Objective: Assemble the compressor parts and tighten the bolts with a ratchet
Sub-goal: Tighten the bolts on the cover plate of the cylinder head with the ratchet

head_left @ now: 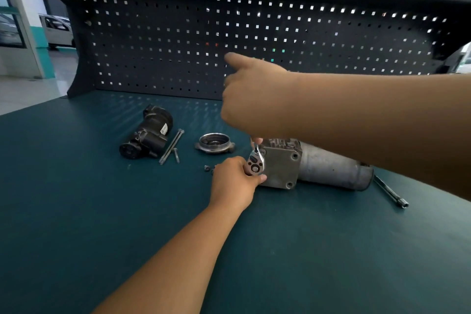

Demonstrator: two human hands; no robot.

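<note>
While the left hand (233,181) grips the ratchet (255,166) by its head against the compressor (318,166) at bench (102,211) centre, the right hand (252,99) holds the handle above. At 10 o'clock lie two long bolts (172,145), one short bolt (176,155), one black housing (146,132) and one flange ring (214,144).

Green tabletop (102,211) lies open across near and left sides. Pegboard wall (178,46) closes the far edge. Far-left cluster: black housing (147,135), long bolts (171,146) just beside it, ring flange (214,143), small nuts (207,168) nearer. Grey compressor body (331,168) blocks centre-right; extension bar (390,192) lies off its right end.
</note>
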